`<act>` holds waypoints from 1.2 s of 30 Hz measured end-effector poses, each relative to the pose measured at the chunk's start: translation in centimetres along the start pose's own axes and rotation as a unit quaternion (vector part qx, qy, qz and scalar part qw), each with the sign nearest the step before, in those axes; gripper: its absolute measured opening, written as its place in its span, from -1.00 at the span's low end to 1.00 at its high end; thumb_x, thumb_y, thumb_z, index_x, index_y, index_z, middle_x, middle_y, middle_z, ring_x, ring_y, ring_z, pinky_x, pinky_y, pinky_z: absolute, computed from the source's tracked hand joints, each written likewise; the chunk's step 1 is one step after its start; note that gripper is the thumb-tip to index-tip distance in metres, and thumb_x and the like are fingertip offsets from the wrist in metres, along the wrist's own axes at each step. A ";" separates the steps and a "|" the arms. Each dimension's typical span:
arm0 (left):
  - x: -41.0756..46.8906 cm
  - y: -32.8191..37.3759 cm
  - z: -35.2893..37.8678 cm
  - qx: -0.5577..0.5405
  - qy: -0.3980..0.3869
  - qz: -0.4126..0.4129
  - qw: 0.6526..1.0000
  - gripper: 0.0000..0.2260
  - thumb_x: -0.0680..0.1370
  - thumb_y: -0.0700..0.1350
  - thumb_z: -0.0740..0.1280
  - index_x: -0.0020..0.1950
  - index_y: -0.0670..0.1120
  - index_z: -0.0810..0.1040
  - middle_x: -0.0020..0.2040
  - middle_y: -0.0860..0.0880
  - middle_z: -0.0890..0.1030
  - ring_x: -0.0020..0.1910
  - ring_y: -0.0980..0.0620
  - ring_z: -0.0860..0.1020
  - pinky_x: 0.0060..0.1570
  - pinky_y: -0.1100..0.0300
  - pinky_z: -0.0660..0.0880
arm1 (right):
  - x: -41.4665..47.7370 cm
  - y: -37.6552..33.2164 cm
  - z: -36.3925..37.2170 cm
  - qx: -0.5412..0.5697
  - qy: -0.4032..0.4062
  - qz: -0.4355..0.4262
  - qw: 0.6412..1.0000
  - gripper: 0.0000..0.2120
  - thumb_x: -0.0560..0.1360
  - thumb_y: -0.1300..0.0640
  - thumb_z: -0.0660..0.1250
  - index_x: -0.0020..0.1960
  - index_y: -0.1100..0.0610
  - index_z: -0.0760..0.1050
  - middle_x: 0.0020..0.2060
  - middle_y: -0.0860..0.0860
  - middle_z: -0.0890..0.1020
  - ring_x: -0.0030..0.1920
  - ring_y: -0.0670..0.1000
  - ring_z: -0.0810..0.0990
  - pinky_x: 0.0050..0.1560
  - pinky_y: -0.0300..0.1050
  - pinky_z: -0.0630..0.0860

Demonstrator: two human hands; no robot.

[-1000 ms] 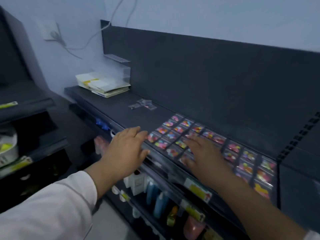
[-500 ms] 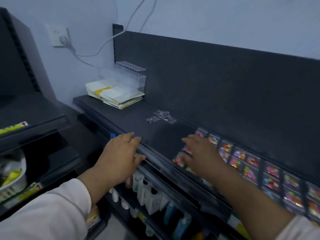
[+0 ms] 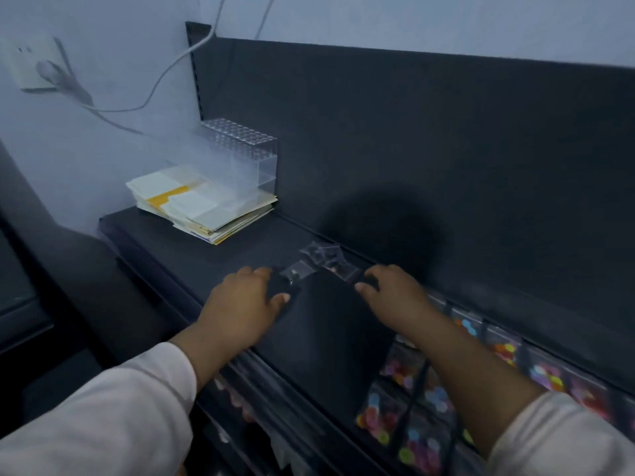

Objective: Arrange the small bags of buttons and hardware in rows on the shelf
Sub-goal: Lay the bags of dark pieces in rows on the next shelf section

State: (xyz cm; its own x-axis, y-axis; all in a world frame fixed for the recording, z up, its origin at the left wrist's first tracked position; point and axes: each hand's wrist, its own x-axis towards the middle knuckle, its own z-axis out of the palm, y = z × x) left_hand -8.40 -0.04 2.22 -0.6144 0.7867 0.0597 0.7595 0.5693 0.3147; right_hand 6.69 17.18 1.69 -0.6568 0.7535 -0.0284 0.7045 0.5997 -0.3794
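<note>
Both hands reached over the dark shelf toward a loose cluster of clear bags lying near the back panel. The left hand lay palm down with fingers spread and nothing in them, its fingertips just short of the nearest bag. The right hand was likewise spread and empty, fingertips close beside the cluster's right end. Bare shelf lay open between the hands and out to the front edge. Rows of button bags filled the shelf to the right, under the right forearm. A paper stack and a clear rack sat at the far left end.
</note>
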 end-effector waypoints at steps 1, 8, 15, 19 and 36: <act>1.3 0.0 0.5 -0.002 -0.002 -0.004 1.000 -0.51 0.54 0.16 0.24 0.40 -0.04 0.35 0.25 -0.12 0.47 0.22 -0.15 0.45 0.15 0.02 0.44 | 1.1 0.1 0.1 0.011 -0.002 0.017 1.000 -0.61 0.55 -0.09 0.20 0.26 0.10 0.43 0.22 0.10 0.48 0.17 0.10 0.48 0.09 -0.10 0.41; 9.7 -0.4 4.1 -0.019 -0.039 -0.011 0.999 -0.70 0.54 0.08 0.24 0.13 -0.08 0.52 0.15 -0.17 0.53 0.13 -0.20 0.49 0.03 0.08 0.45 | 6.8 0.8 2.1 0.032 -0.020 0.132 0.990 -0.66 0.55 -0.09 0.19 0.16 0.12 0.46 0.14 0.08 0.55 0.03 0.08 0.51 -0.12 -0.17 0.33; 14.7 -1.8 6.7 -0.014 -0.093 0.011 0.995 -0.73 0.48 0.09 0.27 -0.06 -0.12 0.54 0.01 -0.17 0.55 0.02 -0.18 0.52 -0.10 0.10 0.44 | 9.7 0.4 4.7 0.029 -0.006 0.195 0.980 -0.60 0.46 -0.15 0.27 0.12 0.13 0.50 0.13 0.14 0.51 0.12 0.16 0.51 0.07 -0.06 0.49; 16.0 -2.1 6.5 -0.058 -0.136 0.021 0.989 -0.83 0.42 -0.04 0.37 -0.11 -0.12 0.56 -0.05 -0.12 0.59 -0.04 -0.09 0.55 -0.18 0.20 0.39 | 10.8 -0.4 5.3 0.013 -0.026 0.202 0.979 -0.65 0.40 -0.05 0.36 0.09 0.12 0.47 0.12 0.11 0.49 0.13 0.16 0.49 0.06 -0.08 0.47; 16.5 -2.3 5.7 -0.315 -0.181 -0.019 0.932 -0.84 0.37 -0.23 0.44 -0.20 -0.04 0.49 -0.24 -0.06 0.60 -0.23 -0.05 0.58 -0.19 0.12 0.49 | 8.6 -1.5 4.9 -0.044 -0.082 0.201 0.975 -0.65 0.44 0.22 0.31 0.22 0.13 0.44 0.21 0.12 0.49 0.18 0.12 0.50 0.10 -0.19 0.42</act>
State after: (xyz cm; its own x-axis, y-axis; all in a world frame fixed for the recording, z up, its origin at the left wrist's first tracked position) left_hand -19.06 13.04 -2.90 -0.4402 0.8623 -0.2501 0.3926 0.4354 0.8101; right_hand -1.38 21.44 -2.49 -0.3518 0.8834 -0.3095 0.9296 0.2908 -0.2266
